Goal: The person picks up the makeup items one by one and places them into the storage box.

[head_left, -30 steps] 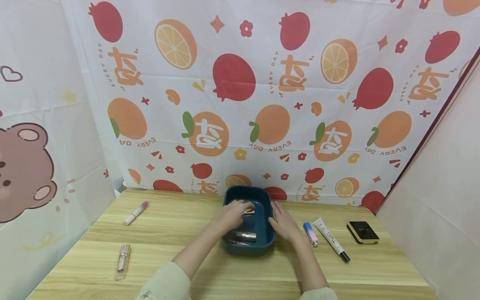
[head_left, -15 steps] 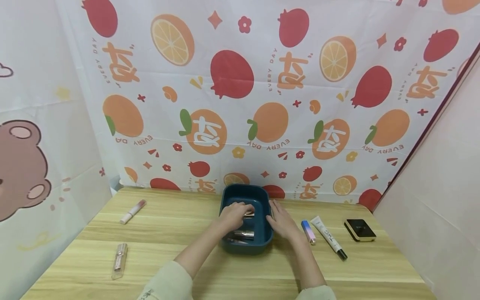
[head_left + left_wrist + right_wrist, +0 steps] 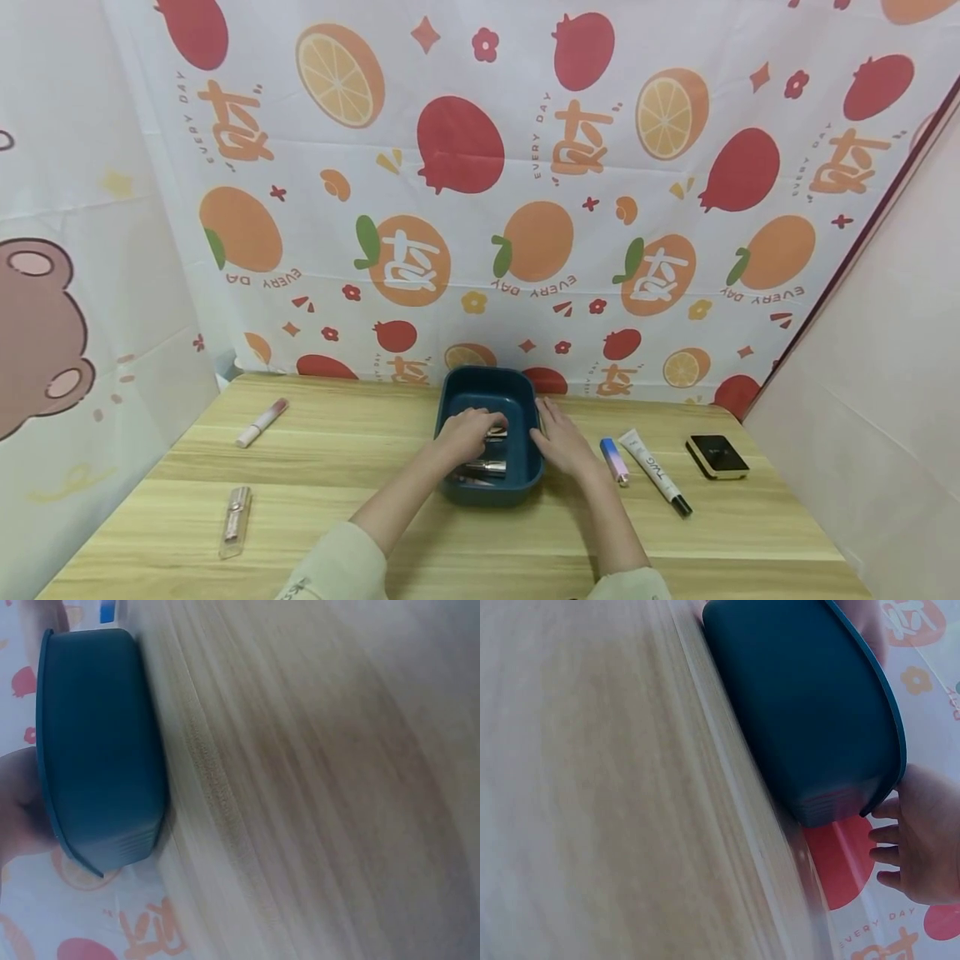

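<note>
A dark blue open box (image 3: 491, 497) stands on the wooden table in the head view. My left hand (image 3: 467, 435) reaches over its left rim, fingers bent down around a shiny lipstick tube (image 3: 497, 432) inside, mostly hidden by the hand. Nearer the front of the box lies another metallic lipstick tube (image 3: 487, 467), with a slim item (image 3: 474, 481) partly visible beside it. At the right rim rests my right hand (image 3: 564, 442), its fingers stretched along the outside. The right wrist view shows those fingers (image 3: 886, 856) spread beside the box wall.
To the left lie a pink-and-white lip gloss tube (image 3: 262, 423) and a clear-cased lipstick (image 3: 236, 522). On the right are a blue-pink tube (image 3: 614, 462), a white squeeze tube (image 3: 654, 472) with a black cap, and a black compact (image 3: 717, 457). A fruit-print curtain (image 3: 457, 250) hangs behind.
The whole head view has shifted slightly, so everything sits a little further left. Both hands keep nearly the same places at the box.
</note>
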The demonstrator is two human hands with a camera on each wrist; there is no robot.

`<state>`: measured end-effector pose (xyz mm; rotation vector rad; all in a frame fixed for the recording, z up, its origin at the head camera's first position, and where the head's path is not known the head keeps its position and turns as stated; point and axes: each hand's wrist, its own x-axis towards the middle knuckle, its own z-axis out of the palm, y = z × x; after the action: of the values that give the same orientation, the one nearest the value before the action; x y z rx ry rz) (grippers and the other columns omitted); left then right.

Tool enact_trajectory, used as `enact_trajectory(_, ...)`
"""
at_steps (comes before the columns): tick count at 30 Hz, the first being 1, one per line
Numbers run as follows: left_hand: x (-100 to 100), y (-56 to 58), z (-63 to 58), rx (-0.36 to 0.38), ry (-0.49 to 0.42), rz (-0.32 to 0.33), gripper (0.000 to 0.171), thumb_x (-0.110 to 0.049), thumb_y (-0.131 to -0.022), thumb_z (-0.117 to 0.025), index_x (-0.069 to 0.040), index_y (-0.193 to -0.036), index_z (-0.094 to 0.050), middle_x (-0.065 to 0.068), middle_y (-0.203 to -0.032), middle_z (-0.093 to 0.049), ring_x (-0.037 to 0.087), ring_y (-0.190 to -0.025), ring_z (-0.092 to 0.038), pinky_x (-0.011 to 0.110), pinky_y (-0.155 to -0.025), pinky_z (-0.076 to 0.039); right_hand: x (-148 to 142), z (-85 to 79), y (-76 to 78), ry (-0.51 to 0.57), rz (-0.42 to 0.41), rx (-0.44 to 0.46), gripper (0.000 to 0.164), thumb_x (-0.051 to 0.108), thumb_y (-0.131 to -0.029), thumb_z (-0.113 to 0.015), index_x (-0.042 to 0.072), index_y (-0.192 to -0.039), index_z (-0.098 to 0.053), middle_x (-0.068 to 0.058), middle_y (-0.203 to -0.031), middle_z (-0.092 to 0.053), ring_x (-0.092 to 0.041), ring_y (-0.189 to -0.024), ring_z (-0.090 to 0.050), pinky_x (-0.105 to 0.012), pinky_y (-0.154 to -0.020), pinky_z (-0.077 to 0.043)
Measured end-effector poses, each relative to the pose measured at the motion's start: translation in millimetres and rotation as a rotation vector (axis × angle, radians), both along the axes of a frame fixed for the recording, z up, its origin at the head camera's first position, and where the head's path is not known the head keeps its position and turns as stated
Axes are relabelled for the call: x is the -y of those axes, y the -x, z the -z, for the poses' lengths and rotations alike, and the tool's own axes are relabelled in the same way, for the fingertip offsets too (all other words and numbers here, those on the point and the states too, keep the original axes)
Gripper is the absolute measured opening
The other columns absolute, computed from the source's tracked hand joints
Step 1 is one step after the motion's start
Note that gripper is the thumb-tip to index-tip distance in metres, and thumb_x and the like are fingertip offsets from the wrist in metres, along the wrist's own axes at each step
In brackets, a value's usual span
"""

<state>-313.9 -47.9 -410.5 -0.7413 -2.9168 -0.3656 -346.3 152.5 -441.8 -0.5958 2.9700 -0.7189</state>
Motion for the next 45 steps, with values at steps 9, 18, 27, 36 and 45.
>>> enact_trajectory(9, -0.2, 0.6, 1.5, 0.017, 0.010, -0.003, 0.040, 0.005, -0.077, -0.066, -0.018, -0.111, -0.065, 0.004, -0.097, -0.062, 0.023, -0.087, -0.058, 0.035, -0.067, -0.051, 0.6, -1.9, 0.7, 0.012, -0.001, -0.004, 0.057, 0.029, -0.097, -0.043, 0.006, -0.145, -0.023, -0.016, -0.148, -0.021, -0.032, -0.134, -0.019, -0.049, -0.106, -0.020)
enact_trajectory(18, -1.5, 0.3, 6.2, 0.015, 0.003, 0.013, 0.039, 0.004, -0.076, -0.068, -0.017, -0.109, -0.065, 0.003, -0.097, -0.063, 0.021, -0.086, -0.057, 0.033, -0.065, -0.050, 0.4, 0.8, 0.3, 0.014, -0.002, -0.004, 0.057, 0.029, -0.096, -0.043, 0.005, -0.145, -0.024, -0.016, -0.148, -0.022, -0.033, -0.134, -0.019, -0.050, -0.105, -0.020)
enact_trajectory(27, -2.1, -1.3, 6.0, 0.018, 0.003, 0.008, 0.038, 0.003, -0.077, -0.067, -0.017, -0.109, -0.066, 0.004, -0.098, -0.063, 0.020, -0.086, -0.058, 0.032, -0.066, -0.050, 0.3, 0.6, -0.6, 0.001, 0.007, 0.002, 0.058, 0.029, -0.096, -0.043, 0.005, -0.145, -0.023, -0.016, -0.148, -0.021, -0.032, -0.134, -0.019, -0.050, -0.105, -0.021)
enact_trajectory(36, -2.6, -3.0, 4.2, 0.016, -0.002, -0.001, 0.035, 0.003, -0.081, -0.063, -0.017, -0.109, -0.066, 0.004, -0.099, -0.063, 0.020, -0.086, -0.058, 0.029, -0.063, -0.049, 0.5, -0.2, -0.2, 0.000, -0.006, -0.003, 0.058, 0.028, -0.096, -0.043, 0.003, -0.145, -0.024, -0.017, -0.148, -0.022, -0.033, -0.134, -0.020, -0.050, -0.105, -0.021)
enact_trajectory(45, -0.4, -4.1, 2.1, 0.017, -0.009, -0.001, 0.034, 0.003, -0.080, -0.064, -0.016, -0.108, -0.067, 0.004, -0.100, -0.063, 0.022, -0.088, -0.058, 0.032, -0.066, -0.051, 0.9, -0.7, -0.5, -0.004, 0.006, 0.020, 0.058, 0.030, -0.097, -0.042, 0.005, -0.145, -0.022, -0.016, -0.148, -0.020, -0.032, -0.134, -0.019, -0.050, -0.105, -0.020)
